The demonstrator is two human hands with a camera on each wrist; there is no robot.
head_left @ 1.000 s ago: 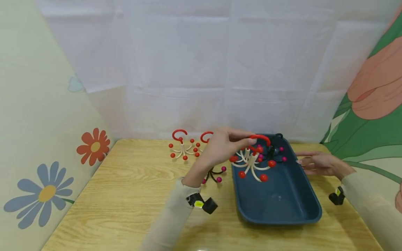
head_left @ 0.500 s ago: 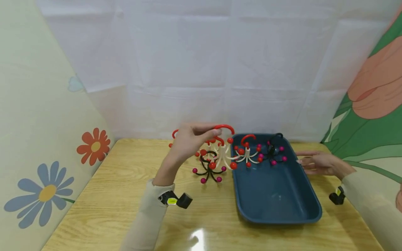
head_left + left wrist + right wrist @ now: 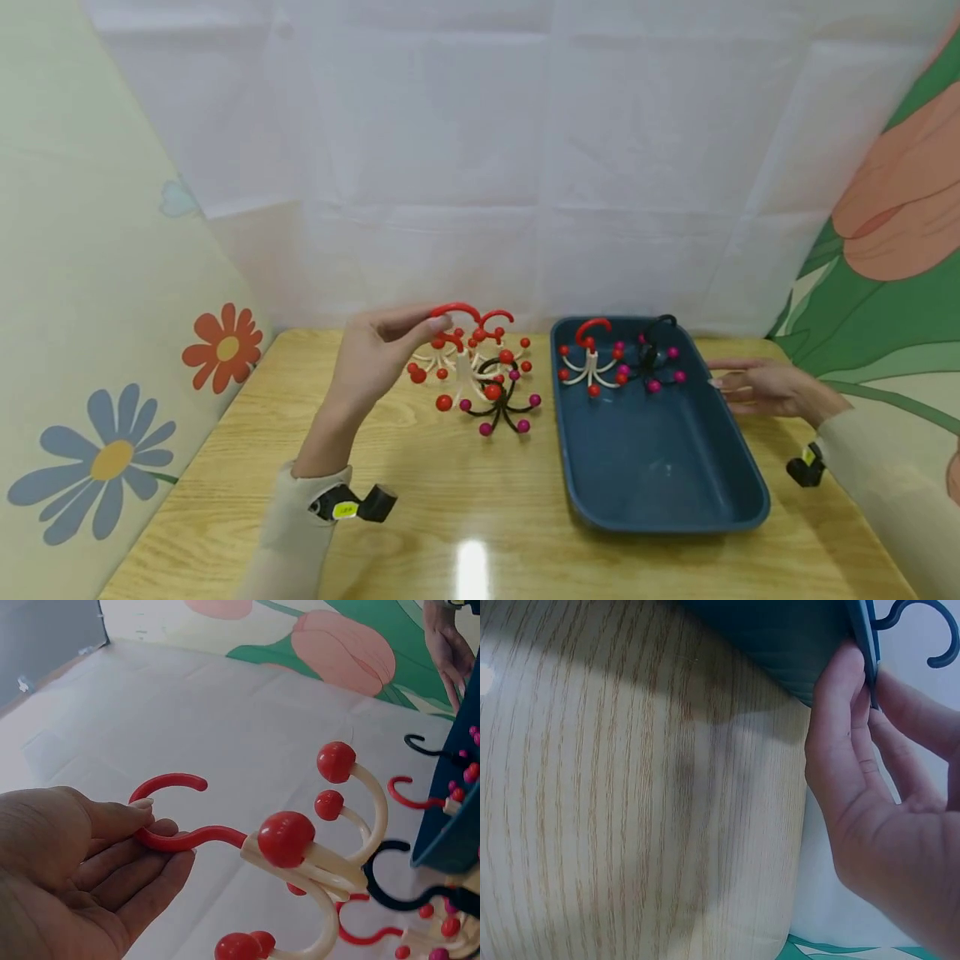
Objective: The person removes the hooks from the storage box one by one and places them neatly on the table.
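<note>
Our left hand, pinching the red-and-white hook, has swung from above the blue tray to left of it, over the tabletop, leaving two other hooks inside; our right hand pinches the tray's right rim.

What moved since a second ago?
The left hand, still pinching a cream branching hanger with red hook and red balls, moved left, from over the dark-blue rectangular tray to above the wooden table. The tray, the right hand at its rim, and the red-hooked cream hanger and black pink-balled hanger inside stayed put.
</note>
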